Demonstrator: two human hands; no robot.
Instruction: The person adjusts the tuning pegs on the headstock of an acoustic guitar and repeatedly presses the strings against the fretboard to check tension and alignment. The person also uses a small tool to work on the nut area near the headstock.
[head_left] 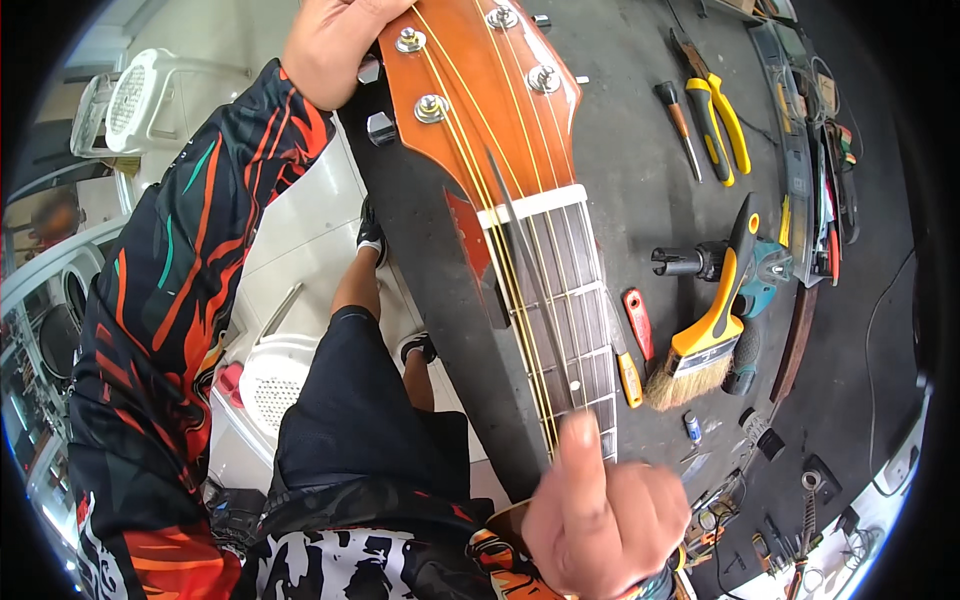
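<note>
Over a guitar neck [592,345], holding a thin strip [527,255] in right hand [605,515], touching headstock [490,85] with left hand [335,45], of unclear grip.

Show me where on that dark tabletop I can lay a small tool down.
Bare patches of the dark tabletop lie between the guitar headstock and the brown-and-black screwdriver, and between the long brown strip and the thin cable at right. It is crowded around the paintbrush and teal drill, and at lower right among the scattered small tools.
</note>
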